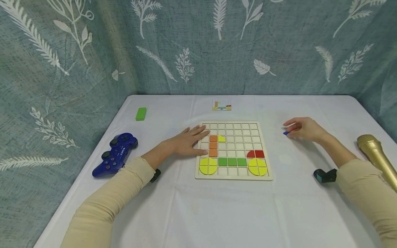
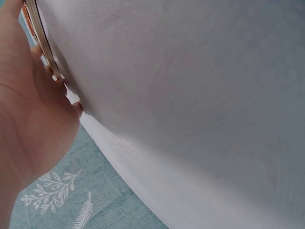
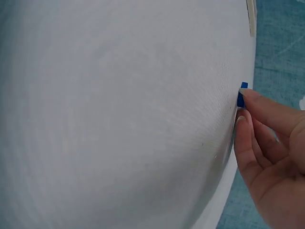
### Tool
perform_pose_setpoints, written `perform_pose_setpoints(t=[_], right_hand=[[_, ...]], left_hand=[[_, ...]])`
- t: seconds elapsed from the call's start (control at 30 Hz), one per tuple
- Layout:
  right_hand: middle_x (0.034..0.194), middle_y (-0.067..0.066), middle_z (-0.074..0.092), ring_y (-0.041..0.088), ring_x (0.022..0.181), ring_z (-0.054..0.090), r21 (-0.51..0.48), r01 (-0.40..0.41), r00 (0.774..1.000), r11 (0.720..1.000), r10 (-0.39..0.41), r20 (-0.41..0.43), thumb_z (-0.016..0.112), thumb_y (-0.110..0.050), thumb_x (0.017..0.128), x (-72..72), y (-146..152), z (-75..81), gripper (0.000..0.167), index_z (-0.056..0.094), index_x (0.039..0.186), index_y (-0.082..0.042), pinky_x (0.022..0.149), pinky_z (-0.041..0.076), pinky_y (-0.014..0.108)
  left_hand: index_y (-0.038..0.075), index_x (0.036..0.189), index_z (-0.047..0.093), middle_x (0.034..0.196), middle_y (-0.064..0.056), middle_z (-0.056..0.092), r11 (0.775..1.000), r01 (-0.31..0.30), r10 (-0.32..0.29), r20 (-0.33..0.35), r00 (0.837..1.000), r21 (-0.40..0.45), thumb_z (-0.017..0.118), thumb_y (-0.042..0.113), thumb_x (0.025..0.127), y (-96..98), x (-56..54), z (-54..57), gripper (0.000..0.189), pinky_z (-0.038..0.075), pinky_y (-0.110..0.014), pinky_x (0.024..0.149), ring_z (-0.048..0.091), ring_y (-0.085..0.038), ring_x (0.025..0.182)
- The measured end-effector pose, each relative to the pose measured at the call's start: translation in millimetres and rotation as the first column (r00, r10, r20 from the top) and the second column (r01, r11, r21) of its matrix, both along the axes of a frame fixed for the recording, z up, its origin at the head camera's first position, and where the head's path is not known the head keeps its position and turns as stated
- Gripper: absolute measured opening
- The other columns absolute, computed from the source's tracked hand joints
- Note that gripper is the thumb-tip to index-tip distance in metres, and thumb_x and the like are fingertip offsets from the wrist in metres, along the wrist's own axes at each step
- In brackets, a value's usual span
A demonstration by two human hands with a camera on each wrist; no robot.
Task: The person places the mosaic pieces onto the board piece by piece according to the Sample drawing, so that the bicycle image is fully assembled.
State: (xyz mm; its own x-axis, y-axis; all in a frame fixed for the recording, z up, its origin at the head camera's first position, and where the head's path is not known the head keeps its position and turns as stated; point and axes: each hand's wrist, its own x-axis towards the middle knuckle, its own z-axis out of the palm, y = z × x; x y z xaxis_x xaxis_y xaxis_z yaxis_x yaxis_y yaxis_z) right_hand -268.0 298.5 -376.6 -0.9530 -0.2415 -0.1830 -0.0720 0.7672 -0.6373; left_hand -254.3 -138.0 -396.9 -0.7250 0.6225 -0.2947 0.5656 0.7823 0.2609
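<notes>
My left hand (image 1: 189, 140) lies with spread fingers on the left edge of a square wooden grid board (image 1: 232, 174). In the left wrist view its fingers touch the board's side (image 2: 42, 40). Orange squares (image 1: 213, 145), a row of green squares (image 1: 232, 162), red pieces (image 1: 260, 154), yellow circles made of quarters (image 1: 208, 166) and a lone yellow quarter (image 1: 221, 138) sit in the grid. Right of the board, my right hand (image 1: 305, 130) pinches a small blue piece (image 3: 241, 98) between thumb and fingers, just over the cloth.
A small pattern card (image 1: 221, 104) lies behind the board. At the left are a green block (image 1: 141, 114) and a blue game controller (image 1: 116, 155). A gold microphone (image 1: 376, 156) lies at the far right. A patterned curtain (image 1: 198, 69) closes off the back of the white-covered table (image 1: 198, 213).
</notes>
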Motion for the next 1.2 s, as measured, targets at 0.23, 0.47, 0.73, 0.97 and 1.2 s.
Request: perform_pose_setpoints(t=[0.23,0.47,0.73,0.97,1.2], right_hand=[[0.1,0.021,0.065,0.025,0.084,0.061,0.023,0.059,0.998,0.998,-0.059,-0.013,0.07,-0.006,0.087,0.7,-2.5,-0.3,0.038,0.056,0.12,0.007,0.067,0.05,0.025],[0.095,0.02,0.062,0.023,0.076,0.058,0.064,0.069,0.998,0.996,-0.07,0.007,0.063,-0.011,0.093,0.2,-5.6,-1.4,0.033,0.056,0.12,0.006,0.063,0.051,0.028],[0.099,0.021,0.062,0.024,0.08,0.059,0.043,0.037,0.999,0.998,-0.038,0.039,0.062,-0.007,0.093,1.4,-2.4,0.9,0.033,0.055,0.122,0.006,0.069,0.054,0.029],[0.101,0.018,0.064,0.024,0.083,0.06,0.027,0.008,0.997,1.0,-0.01,0.072,0.062,-0.007,0.092,4.9,-2.8,5.2,0.035,0.054,0.124,0.005,0.072,0.054,0.029],[0.098,0.015,0.065,0.024,0.082,0.056,0.032,-0.036,0.996,0.999,0.033,0.079,0.066,-0.009,0.09,8.6,-5.8,6.8,0.04,0.055,0.125,0.005,0.068,0.049,0.03]], left_hand=[[0.024,0.155,0.005,0.159,0.002,-0.006,1.0,0.004,-0.004,0.006,1.0,0.01,0.044,0.065,0.091,-0.2,0.5,1.0,0.085,-0.003,-0.044,0.114,-0.009,-0.018,0.143],[0.025,0.155,0.004,0.159,0.003,-0.007,1.0,0.001,-0.002,0.016,1.0,0.022,0.044,0.067,0.09,-1.4,-0.2,-1.8,0.087,-0.004,-0.044,0.114,-0.01,-0.016,0.143],[0.024,0.155,0.005,0.159,0.002,-0.006,1.0,0.001,-0.001,0.007,1.0,0.016,0.044,0.067,0.09,-0.3,-0.4,1.2,0.087,-0.003,-0.045,0.114,-0.009,-0.018,0.143],[0.024,0.155,0.005,0.159,0.002,-0.007,1.0,0.011,-0.011,0.006,1.0,0.023,0.045,0.066,0.09,-0.6,-1.0,1.4,0.087,-0.003,-0.046,0.114,-0.009,-0.018,0.143],[0.024,0.155,0.005,0.159,0.002,-0.006,1.0,0.006,-0.006,0.014,1.0,0.022,0.045,0.065,0.09,0.0,-0.4,1.0,0.087,-0.003,-0.046,0.114,-0.008,-0.019,0.143]])
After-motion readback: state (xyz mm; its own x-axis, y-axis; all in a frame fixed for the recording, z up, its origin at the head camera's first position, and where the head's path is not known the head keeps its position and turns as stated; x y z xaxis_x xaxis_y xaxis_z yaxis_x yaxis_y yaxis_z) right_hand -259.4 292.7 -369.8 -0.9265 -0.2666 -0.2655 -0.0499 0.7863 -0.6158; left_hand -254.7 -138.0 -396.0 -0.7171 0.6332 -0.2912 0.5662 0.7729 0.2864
